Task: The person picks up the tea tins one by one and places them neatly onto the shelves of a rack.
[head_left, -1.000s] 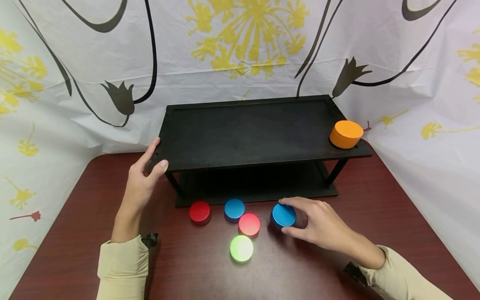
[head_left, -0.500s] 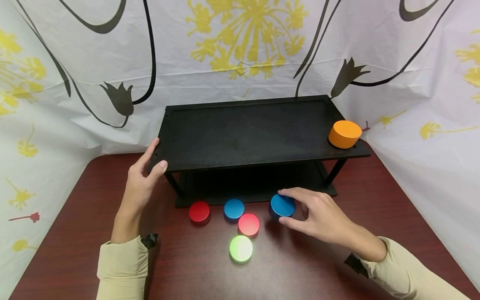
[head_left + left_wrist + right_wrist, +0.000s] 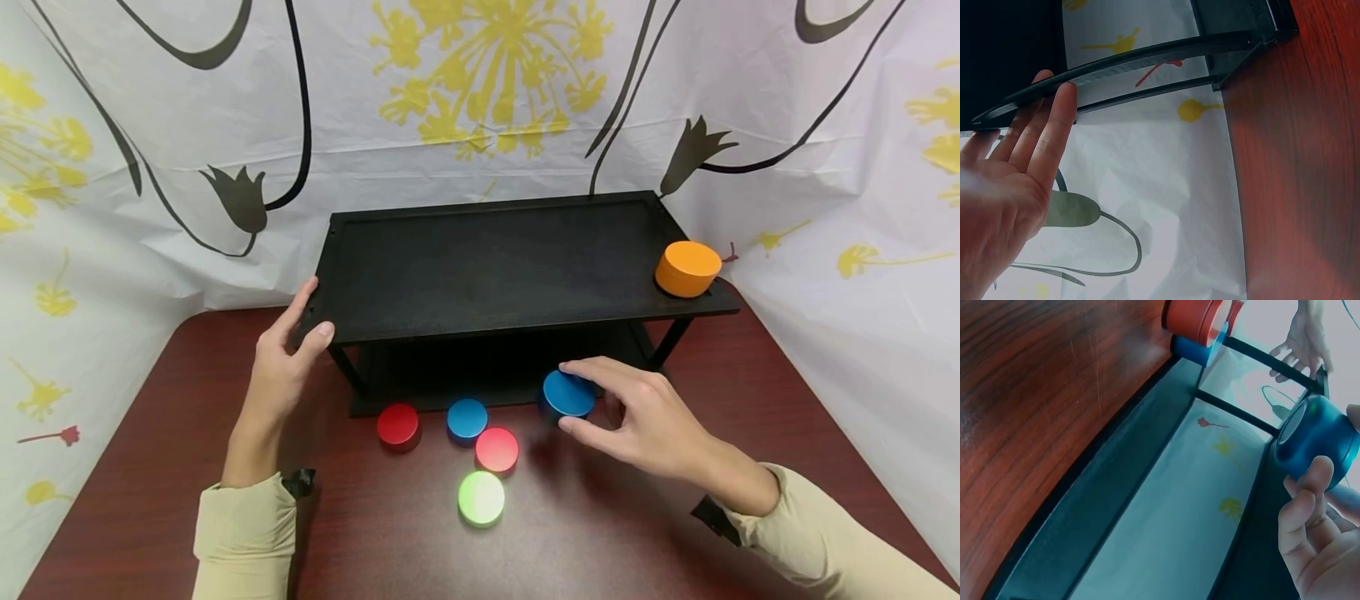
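My right hand (image 3: 637,412) grips a blue round container (image 3: 567,395), thumb and fingers on opposite sides. It hangs above the table at the front edge of the black two-tier shelf (image 3: 480,267). In the right wrist view the underside of this blue container (image 3: 1294,422) shows, with the fingers curled against its side. My left hand (image 3: 281,358) touches the left end of the shelf, thumb at its front corner. The left wrist view has that hand's straight fingers (image 3: 1047,140) against the shelf's edge.
Before the shelf stand a red container (image 3: 399,427), a smaller blue one (image 3: 467,420), a pinkish-red one (image 3: 497,450) and a green one (image 3: 482,499). An orange container (image 3: 687,269) sits on the upper tier's right end. Patterned cloth (image 3: 480,108) hangs behind the brown table (image 3: 390,542).
My right hand has raised the blue container and carried it toward the shelf's front edge. The left hand and the other containers have stayed in place.
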The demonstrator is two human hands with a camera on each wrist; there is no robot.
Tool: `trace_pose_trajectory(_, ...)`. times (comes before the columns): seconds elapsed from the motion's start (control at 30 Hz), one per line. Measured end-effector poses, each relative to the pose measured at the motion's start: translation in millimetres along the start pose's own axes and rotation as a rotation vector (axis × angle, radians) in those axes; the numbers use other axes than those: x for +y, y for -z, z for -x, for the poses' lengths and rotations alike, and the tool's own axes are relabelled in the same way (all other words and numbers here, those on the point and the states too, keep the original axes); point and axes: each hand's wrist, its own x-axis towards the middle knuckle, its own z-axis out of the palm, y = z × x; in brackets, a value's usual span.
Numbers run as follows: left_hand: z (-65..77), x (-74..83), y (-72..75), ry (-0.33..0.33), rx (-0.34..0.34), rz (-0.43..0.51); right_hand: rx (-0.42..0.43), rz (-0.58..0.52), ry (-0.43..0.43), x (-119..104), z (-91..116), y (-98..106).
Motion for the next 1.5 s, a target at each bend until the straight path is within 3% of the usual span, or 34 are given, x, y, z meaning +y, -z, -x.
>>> trace_pose_trajectory(0.57, -0.3, 0.0, 0.1, 0.013, -0.003, 0.001, 0.076, -0.010, 0.074, -6, -13, 20)
trace_pose_trajectory(0.87, 0.4, 0.5, 0.5, 0.033, -0.009, 0.009, 0.086, 0.006, 0.061, -9, -20, 34)
trace_pose_trajectory(1.5, 1.3, 0.8, -1.2, 0.034, -0.006, 0.017, 0.209, 0.097, 0.079, -2, -35, 56)
